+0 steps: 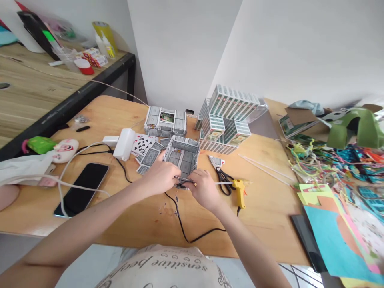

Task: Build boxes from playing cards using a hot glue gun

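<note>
An open-topped box made of grey-backed playing cards [183, 160] stands on the table in front of me. My left hand [164, 175] is closed at its near left corner, fingers pinching the near edge. At the right end of that same edge, my right hand [204, 189] grips with thumb and fingers. The fingers cover much of the near wall. Loose playing cards [148, 157] lie left of the box, some face up. Behind it sits another playing-card structure [166, 121] with an opening in its top. Black-handled scissors [224, 180] and a yellow glue gun [239, 194] rest to the right.
Stacked card packs [229, 120] stand at the back right. A phone [82, 190], white adapter [124, 144] and cables lie left. Thin white sticks [267, 170] lie right, near coloured paper [330, 228] and craft scraps. A black cord [183, 228] crosses the table's front.
</note>
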The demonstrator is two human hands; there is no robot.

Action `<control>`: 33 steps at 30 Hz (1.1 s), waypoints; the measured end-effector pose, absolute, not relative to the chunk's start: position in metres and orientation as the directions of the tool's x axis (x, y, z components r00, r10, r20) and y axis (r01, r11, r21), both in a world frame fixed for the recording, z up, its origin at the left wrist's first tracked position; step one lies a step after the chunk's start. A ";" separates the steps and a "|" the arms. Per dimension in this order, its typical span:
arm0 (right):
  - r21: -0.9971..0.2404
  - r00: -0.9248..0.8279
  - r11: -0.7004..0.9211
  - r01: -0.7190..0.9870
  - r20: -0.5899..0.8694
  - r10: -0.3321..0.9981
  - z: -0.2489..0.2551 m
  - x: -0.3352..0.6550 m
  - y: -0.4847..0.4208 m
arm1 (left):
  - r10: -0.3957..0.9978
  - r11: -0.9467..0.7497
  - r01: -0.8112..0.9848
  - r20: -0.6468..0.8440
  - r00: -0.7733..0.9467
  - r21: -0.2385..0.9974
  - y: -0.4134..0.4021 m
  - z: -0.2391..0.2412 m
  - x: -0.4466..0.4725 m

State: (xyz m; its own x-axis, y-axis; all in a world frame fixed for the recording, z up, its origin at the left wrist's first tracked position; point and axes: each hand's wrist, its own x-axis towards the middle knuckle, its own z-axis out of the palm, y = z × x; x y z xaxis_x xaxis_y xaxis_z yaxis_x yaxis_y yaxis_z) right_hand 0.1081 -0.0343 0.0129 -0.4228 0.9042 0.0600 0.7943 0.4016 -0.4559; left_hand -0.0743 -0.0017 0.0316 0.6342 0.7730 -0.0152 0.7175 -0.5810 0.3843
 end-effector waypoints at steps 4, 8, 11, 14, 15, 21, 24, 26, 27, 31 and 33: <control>-0.421 -0.411 0.409 0.810 0.090 0.907 0.007 0.104 -0.036 | 0.746 -0.605 0.698 -0.031 0.665 0.383 0.000 0.031 -0.075; -0.407 -0.400 0.404 0.819 0.098 0.911 0.000 0.103 -0.038 | 0.686 -0.664 0.646 -0.036 0.726 0.376 0.001 0.031 -0.076; -0.389 -0.388 0.396 0.832 0.104 0.916 -0.003 0.102 -0.039 | 0.691 -0.678 0.651 -0.007 0.723 0.342 -0.002 0.032 -0.073; -0.364 -0.393 0.406 0.838 0.113 0.913 -0.006 0.102 -0.040 | 0.701 -0.682 0.664 0.017 0.713 0.307 -0.008 0.031 -0.068; -0.357 -0.399 0.413 0.838 0.114 0.910 -0.007 0.102 -0.041 | 0.703 -0.684 0.667 0.023 0.711 0.296 -0.010 0.030 -0.066; -0.331 -0.397 0.416 0.847 0.125 0.909 -0.021 0.103 -0.048 | 0.712 -0.677 0.675 0.030 0.701 0.295 -0.017 0.015 -0.059; -0.322 -0.393 0.422 0.848 0.154 0.907 -0.031 0.104 -0.052 | 0.703 -0.686 0.668 0.030 0.710 0.288 -0.018 0.007 -0.056; -0.325 -0.386 0.428 0.843 0.188 0.903 -0.037 0.105 -0.053 | 0.703 -0.693 0.666 0.055 0.709 0.277 -0.020 0.002 -0.054; -0.333 -0.383 0.432 0.838 0.205 0.901 -0.040 0.106 -0.053 | 0.707 -0.692 0.667 0.075 0.703 0.275 -0.021 0.000 -0.055; -0.371 -0.376 0.449 0.813 0.254 0.891 -0.042 0.107 -0.053 | 0.740 -0.667 0.686 0.151 0.655 0.291 -0.028 -0.004 -0.066; -0.385 -0.378 0.454 0.804 0.259 0.889 -0.041 0.107 -0.053 | 0.758 -0.650 0.706 0.171 0.629 0.281 -0.032 -0.005 -0.076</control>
State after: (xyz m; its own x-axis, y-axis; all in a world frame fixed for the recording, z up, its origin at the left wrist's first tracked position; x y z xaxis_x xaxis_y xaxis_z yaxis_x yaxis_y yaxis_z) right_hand 0.1066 -0.0531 -0.0414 -0.3780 0.8888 0.2593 0.8038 0.4540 -0.3845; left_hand -0.0759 -0.0315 -0.0052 0.6293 0.7580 0.1712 0.7062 -0.6498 0.2812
